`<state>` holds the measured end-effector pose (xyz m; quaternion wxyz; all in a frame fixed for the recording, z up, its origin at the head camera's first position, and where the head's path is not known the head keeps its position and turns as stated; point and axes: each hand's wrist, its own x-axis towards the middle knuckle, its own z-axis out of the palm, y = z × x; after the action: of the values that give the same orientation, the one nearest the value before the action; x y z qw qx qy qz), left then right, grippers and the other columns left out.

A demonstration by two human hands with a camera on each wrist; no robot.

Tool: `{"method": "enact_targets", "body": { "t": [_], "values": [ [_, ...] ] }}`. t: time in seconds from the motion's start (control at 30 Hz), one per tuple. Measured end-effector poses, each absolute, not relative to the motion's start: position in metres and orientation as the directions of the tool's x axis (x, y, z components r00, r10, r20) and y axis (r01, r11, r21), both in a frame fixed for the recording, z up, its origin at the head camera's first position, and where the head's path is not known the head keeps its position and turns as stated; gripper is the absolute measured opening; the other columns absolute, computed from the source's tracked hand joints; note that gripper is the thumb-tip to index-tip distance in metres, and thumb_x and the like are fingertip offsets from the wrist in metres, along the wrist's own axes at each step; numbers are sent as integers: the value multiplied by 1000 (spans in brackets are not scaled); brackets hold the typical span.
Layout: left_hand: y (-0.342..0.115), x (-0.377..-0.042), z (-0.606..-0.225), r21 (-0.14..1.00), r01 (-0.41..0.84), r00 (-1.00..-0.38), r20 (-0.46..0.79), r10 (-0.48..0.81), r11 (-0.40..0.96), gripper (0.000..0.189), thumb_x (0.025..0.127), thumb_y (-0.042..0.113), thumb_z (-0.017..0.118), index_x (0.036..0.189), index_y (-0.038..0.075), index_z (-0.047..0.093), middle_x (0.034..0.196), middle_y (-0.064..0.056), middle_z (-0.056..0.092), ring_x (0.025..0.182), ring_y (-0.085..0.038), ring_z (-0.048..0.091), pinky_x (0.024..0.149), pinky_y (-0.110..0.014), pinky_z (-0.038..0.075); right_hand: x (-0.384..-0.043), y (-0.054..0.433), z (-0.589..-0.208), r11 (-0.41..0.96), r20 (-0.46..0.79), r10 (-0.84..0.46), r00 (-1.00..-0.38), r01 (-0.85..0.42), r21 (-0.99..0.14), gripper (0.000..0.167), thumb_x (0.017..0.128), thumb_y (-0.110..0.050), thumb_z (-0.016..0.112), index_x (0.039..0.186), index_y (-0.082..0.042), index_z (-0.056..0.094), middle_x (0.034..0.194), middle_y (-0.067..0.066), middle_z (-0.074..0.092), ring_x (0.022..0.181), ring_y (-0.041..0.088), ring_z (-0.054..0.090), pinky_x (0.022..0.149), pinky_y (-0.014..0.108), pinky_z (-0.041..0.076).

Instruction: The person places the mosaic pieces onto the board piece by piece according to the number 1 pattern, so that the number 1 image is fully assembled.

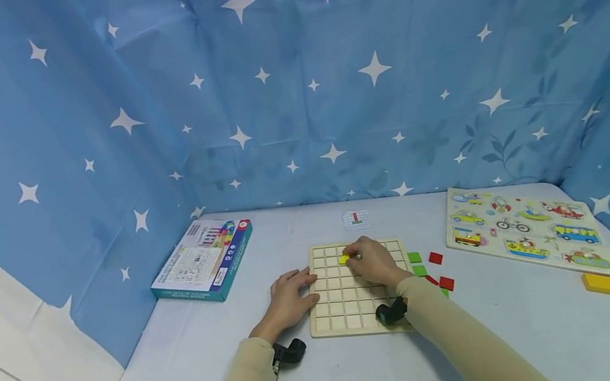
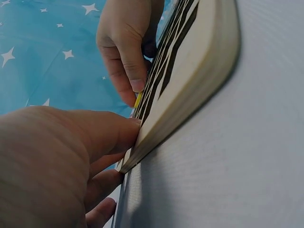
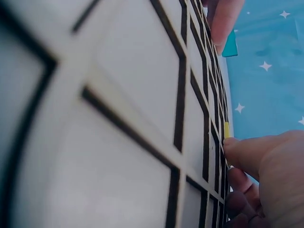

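Observation:
A light wooden grid board (image 1: 336, 309) lies flat on the table. My right hand (image 1: 371, 262) is over its upper part and pinches a small yellow tile (image 1: 344, 259) between thumb and fingertips. In the right wrist view the yellow tile (image 3: 226, 129) stands at the grid ribs, the thumb against its lower end. At the board's left edge my left hand (image 1: 288, 301) rests with relaxed, spread fingers, its thumb (image 2: 111, 130) on the rim and the other fingertips beside the edge. Part of the grid is hidden under my right hand and wrist.
Green tiles (image 1: 414, 258) and red tiles (image 1: 436, 258) lie right of the board. Behind it is a small pattern card (image 1: 356, 219). A puzzle box (image 1: 195, 262) sits back left; a vehicle picture puzzle (image 1: 522, 227) and a yellow block (image 1: 607, 285) lie right. A starry blue curtain (image 1: 304, 116) closes off the back.

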<state>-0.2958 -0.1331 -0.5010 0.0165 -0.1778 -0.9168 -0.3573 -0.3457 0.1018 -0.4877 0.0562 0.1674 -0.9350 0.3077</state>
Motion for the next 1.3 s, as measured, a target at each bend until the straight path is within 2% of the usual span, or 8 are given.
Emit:
{"method": "enact_targets", "body": {
  "t": [0.17, 0.3, 0.43, 0.57, 0.73, 1.0, 1.3],
  "values": [
    [-131, -296, -501, 652, 327, -940, 148, 309, 684, 42, 88, 19, 71, 128, 9, 63, 147, -7, 48, 138, -31, 35, 114, -53, 18, -343, 104, -486, 740, 201, -280, -939, -344, -577, 26, 91, -12, 69, 115, -6, 71, 103, 7, 62, 91, 24, 63, 77, 39, 54],
    [-131, -296, -502, 649, 336, -937, 159, 310, 682, 42, 88, 19, 71, 128, 8, 64, 147, -8, 49, 137, -32, 36, 113, -53, 19, -338, 109, -483, 690, 209, -272, -939, -342, -637, 27, 93, -13, 65, 119, -4, 68, 106, 9, 62, 94, 27, 64, 79, 41, 54],
    [-131, -297, -501, 649, 333, -939, 167, 299, 683, 41, 88, 19, 71, 127, 9, 64, 146, -8, 50, 137, -31, 37, 114, -53, 19, -332, 118, -481, 629, 268, -229, -936, -353, -693, 25, 95, -14, 62, 117, -4, 69, 110, 11, 63, 93, 28, 65, 77, 42, 55],
    [-131, -297, -501, 655, 324, -943, 164, 289, 683, 41, 89, 20, 70, 127, 9, 64, 147, -7, 49, 138, -29, 36, 114, -52, 19, -322, 129, -479, 605, 335, -203, -920, -387, -696, 24, 95, -13, 62, 116, -4, 69, 109, 11, 64, 89, 27, 64, 72, 41, 54],
    [-132, -296, -500, 653, 325, -943, 164, 291, 684, 41, 88, 19, 70, 127, 9, 65, 146, -7, 50, 137, -30, 37, 114, -52, 19, -312, 144, -473, 599, 344, -172, -923, -375, -708, 25, 95, -13, 62, 117, -3, 69, 111, 12, 65, 91, 28, 64, 74, 42, 54],
    [-131, -295, -500, 658, 325, -942, 165, 291, 680, 40, 88, 19, 70, 127, 8, 65, 147, -8, 49, 137, -31, 37, 114, -53, 19, -302, 168, -471, 653, 365, -159, -917, -375, -658, 25, 94, -12, 64, 117, -5, 69, 111, 8, 65, 88, 24, 63, 64, 31, 52],
    [-132, -294, -500, 673, 310, -947, 156, 280, 671, 39, 89, 19, 70, 127, 9, 65, 147, -7, 49, 138, -30, 36, 114, -53, 19, -304, 193, -470, 718, 388, -117, -914, -348, -603, 24, 94, -12, 63, 116, -3, 69, 107, 13, 68, 87, 27, 64, 64, 36, 52]
  ]
}}
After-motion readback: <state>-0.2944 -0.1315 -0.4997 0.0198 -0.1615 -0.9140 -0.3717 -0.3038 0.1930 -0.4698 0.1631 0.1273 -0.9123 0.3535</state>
